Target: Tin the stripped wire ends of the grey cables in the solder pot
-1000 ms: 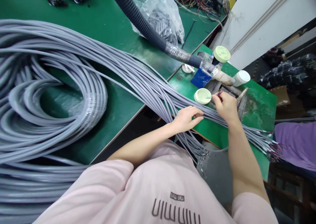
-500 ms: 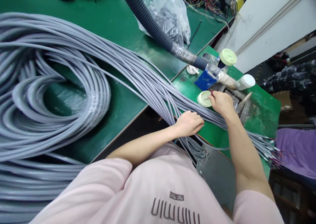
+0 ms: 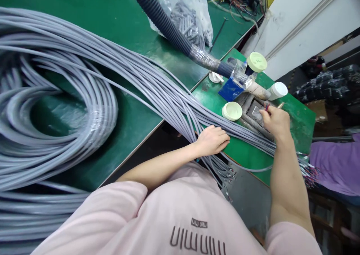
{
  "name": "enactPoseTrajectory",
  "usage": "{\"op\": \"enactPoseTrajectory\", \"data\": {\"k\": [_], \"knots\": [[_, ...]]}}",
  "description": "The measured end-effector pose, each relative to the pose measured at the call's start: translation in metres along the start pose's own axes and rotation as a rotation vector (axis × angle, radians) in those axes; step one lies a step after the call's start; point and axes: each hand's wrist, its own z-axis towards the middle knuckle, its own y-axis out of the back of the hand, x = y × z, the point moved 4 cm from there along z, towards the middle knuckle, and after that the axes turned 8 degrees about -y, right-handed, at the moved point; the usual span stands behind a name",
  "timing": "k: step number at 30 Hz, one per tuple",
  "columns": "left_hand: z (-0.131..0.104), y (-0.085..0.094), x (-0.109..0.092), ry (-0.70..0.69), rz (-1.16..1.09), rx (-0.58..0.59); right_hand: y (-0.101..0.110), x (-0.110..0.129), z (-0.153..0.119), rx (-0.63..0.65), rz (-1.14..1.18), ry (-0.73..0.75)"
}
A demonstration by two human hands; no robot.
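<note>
My right hand (image 3: 275, 120) pinches the thin wires (image 3: 266, 107) of a cable, some of them reddish. Their fine tips point down at the shiny metal surface (image 3: 256, 111) in a grimy solder pot (image 3: 247, 120); whether they touch it, I cannot make out. My left hand (image 3: 213, 140) is closed over grey cables (image 3: 194, 116) at the near edge of the table, fingers curled together and their undersides hidden. Just left of the pot stands a small pale-yellow cup (image 3: 232, 111), lying between both hands.
A ribbed hose (image 3: 168, 24) ends beside a blue box (image 3: 231, 89) near the pot. A lidded jar (image 3: 257, 62) and a white tub (image 3: 278, 90) stand behind. Coiled cable (image 3: 104, 131) covers the left table. A person's purple sleeve (image 3: 334, 165) shows at right.
My right hand has moved right, carrying the wire tips from above the pale-yellow cup to the solder pot. My left hand keeps its place on the cables. The view has shifted slightly.
</note>
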Motion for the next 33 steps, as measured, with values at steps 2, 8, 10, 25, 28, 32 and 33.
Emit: {"op": "enactPoseTrajectory", "data": {"k": [2,8,10,25,28,32,33], "knots": [[0.000,0.001,0.000,-0.003,-0.007,-0.006,-0.011,-0.019,0.004,0.023,-0.013,-0.059],[0.000,0.001,-0.001,0.001,-0.015,0.005,-0.038,-0.043,0.014,0.092,-0.021,-0.154],[0.000,0.001,-0.001,0.000,-0.017,0.006,-0.043,-0.045,0.017,0.116,-0.015,-0.171],[0.000,0.001,-0.001,-0.003,-0.005,0.002,-0.058,-0.045,0.025,0.163,-0.021,-0.169],[0.000,0.001,-0.002,-0.003,-0.005,0.002,-0.057,-0.045,0.025,0.149,-0.021,-0.167],[0.000,0.000,-0.001,0.000,-0.004,0.004,-0.052,-0.047,0.022,0.126,-0.005,-0.169],[0.000,0.000,-0.001,-0.001,-0.004,0.003,-0.050,-0.047,0.022,0.123,-0.003,-0.171]]}}
